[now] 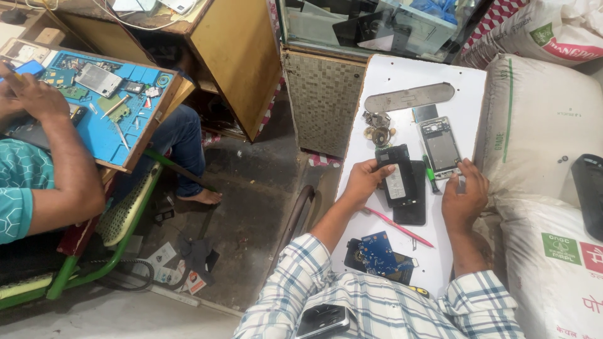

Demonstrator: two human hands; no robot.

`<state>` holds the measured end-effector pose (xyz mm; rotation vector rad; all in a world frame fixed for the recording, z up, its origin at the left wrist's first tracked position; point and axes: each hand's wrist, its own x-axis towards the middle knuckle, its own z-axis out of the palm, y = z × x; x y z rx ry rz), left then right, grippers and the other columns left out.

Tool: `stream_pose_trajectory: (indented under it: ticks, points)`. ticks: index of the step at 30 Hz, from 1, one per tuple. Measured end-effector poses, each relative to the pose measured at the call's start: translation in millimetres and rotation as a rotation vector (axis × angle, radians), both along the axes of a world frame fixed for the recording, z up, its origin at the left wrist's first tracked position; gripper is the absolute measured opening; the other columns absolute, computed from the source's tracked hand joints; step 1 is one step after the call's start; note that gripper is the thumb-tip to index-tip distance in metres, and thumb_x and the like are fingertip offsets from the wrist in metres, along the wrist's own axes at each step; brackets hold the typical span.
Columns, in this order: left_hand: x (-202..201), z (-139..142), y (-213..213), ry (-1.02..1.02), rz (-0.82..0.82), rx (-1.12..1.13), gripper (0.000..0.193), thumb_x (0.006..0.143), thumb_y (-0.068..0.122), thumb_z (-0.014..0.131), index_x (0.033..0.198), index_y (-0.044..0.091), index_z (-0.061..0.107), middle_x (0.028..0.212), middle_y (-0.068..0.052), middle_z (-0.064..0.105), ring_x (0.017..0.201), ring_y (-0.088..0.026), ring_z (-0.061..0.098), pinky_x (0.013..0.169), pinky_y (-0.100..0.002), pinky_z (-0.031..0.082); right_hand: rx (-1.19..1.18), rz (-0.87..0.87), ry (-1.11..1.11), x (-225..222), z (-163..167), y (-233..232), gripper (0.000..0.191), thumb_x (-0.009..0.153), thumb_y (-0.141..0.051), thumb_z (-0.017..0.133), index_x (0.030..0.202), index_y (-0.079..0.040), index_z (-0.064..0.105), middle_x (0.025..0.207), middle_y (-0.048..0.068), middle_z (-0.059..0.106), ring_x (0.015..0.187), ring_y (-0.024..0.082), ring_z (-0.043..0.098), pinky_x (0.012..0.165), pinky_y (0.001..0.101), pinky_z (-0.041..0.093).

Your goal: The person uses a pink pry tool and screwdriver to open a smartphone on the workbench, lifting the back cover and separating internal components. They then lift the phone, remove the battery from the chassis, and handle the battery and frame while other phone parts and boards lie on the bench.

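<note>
The left hand (363,181) grips the near left edge of a black phone body (397,176) lying near the middle of the white tabletop (468,81); the thumb lies on top, the fingers curl under and are hidden. The phone body overlaps a dark flat panel (416,204), so where one ends and the other begins is hard to tell. The right hand (465,196) rests by the tabletop's right edge, fingertips touching the near corner of an opened silver phone frame (441,147); it lies loosely bent, grasping nothing that shows. A green-handled tool (430,177) lies between the two phones, partly covered. A pink pry stick (397,226) slants across the near part, and a blue circuit board (382,256) sits at the near edge, cut off by the checked sleeve. Small metal parts (378,129) toward the far left edge are too small to make out.

White woven sacks (546,125) with green and red printed labels press against the right edge. At far left another person's hand (31,94) works over a blue mat (103,125).
</note>
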<state>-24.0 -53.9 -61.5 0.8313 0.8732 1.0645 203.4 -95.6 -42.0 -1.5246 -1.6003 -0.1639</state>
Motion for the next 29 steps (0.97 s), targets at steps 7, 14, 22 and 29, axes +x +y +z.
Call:
stream_pose_trajectory:
  ticks: [7,14,22,29]
  points:
    - [0.2,-0.7,-0.2,-0.004,0.003,0.009,0.019,0.097,0.019,0.073,0.107,0.003,0.075,0.092,-0.002,0.075,0.075,-0.008,0.063,0.067,-0.025,0.051,0.001,-0.003,0.005,0.0,0.5,-0.3,0.027,0.100,0.001,0.064,0.126,0.001,0.070,0.137,0.016,0.069,0.128,0.036,0.061,0.111,0.0454,0.047]
    - [0.6,-2.0,-0.1,-0.014,0.007,-0.002,0.018,0.097,0.018,0.074,0.106,0.003,0.074,0.092,-0.002,0.075,0.076,-0.008,0.064,0.068,-0.025,0.052,0.006,-0.002,0.006,-0.6,0.6,0.2,0.026,0.100,0.002,0.064,0.126,0.002,0.070,0.137,0.016,0.069,0.128,0.036,0.062,0.112,0.0453,0.048]
    - [0.2,-1.1,-0.3,-0.025,0.006,-0.007,0.017,0.096,0.017,0.074,0.107,0.003,0.075,0.092,-0.001,0.074,0.076,-0.007,0.063,0.067,-0.024,0.050,0.011,0.002,0.008,-0.3,0.9,-0.1,0.027,0.100,0.001,0.064,0.126,0.002,0.070,0.137,0.016,0.069,0.128,0.037,0.062,0.112,0.0457,0.048]
    - [-0.2,-0.8,-0.7,-0.011,0.007,-0.001,0.018,0.096,0.017,0.074,0.107,0.002,0.075,0.090,-0.001,0.074,0.073,-0.007,0.060,0.065,-0.023,0.049,0.008,0.004,0.007,0.4,-0.8,0.1,0.026,0.101,0.001,0.064,0.126,0.002,0.070,0.137,0.016,0.069,0.129,0.037,0.061,0.112,0.0460,0.047]
